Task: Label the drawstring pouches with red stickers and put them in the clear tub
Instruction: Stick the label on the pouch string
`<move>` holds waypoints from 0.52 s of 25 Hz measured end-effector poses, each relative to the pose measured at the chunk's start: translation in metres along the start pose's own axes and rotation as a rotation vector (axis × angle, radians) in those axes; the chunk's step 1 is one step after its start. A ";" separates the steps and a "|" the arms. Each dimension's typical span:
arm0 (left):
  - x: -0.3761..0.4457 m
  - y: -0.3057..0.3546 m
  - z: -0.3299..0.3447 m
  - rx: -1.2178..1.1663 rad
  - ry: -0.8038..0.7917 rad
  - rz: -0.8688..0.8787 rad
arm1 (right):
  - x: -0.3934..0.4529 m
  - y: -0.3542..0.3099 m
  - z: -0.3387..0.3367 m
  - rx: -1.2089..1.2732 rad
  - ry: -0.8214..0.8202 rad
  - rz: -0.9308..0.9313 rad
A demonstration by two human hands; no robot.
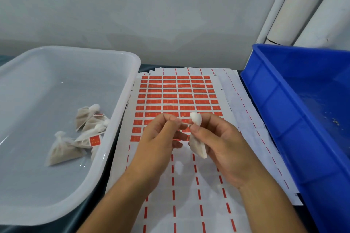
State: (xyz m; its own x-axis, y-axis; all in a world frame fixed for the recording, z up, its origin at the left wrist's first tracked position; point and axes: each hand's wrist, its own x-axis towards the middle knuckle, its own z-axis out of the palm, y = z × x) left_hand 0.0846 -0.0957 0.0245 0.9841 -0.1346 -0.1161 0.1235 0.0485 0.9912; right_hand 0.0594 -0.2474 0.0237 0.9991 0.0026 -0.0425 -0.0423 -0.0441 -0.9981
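Big clear tub (pixel 130 73) fills the left side of the table, and on its floor sits a little huddle of drawstring pouches (pixel 83 132), a few wearing a red sticker on the string. Over on the right, the blue crate (pixel 280 123) stands at an angle, its near wall running down the frame. Between the two lies the sticker sheet (pixel 176 98), red stickers packed in rows on its far half, the near half peeled down to white backing with red dashed lines, and more white sheets fanned out beneath it toward the crate. Above the sheet, both hands are up and working. The right hand (pixel 225 147) has a white pouch (pixel 198 145) gripped between thumb and fingers, bunched top poking up above the fingertips, body hanging below. The left hand (pixel 159 143) is just beside it, thumb and forefinger pinched together on the pouch's thin string (pixel 186 123), which runs taut between the two hands, the other fingers curled loosely underneath.
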 end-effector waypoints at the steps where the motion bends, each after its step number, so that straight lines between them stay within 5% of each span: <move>1: 0.000 0.000 -0.001 -0.007 0.013 0.013 | 0.000 0.000 0.001 -0.028 -0.006 -0.024; 13: 0.003 0.002 -0.010 -0.029 0.284 0.227 | 0.001 0.005 0.011 -0.356 -0.003 -0.118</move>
State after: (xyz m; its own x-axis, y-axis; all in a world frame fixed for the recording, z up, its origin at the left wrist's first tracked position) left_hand 0.0892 -0.0859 0.0258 0.9825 0.1633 0.0894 -0.1025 0.0742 0.9920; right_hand 0.0603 -0.2366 0.0186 0.9969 0.0316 0.0715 0.0781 -0.3877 -0.9185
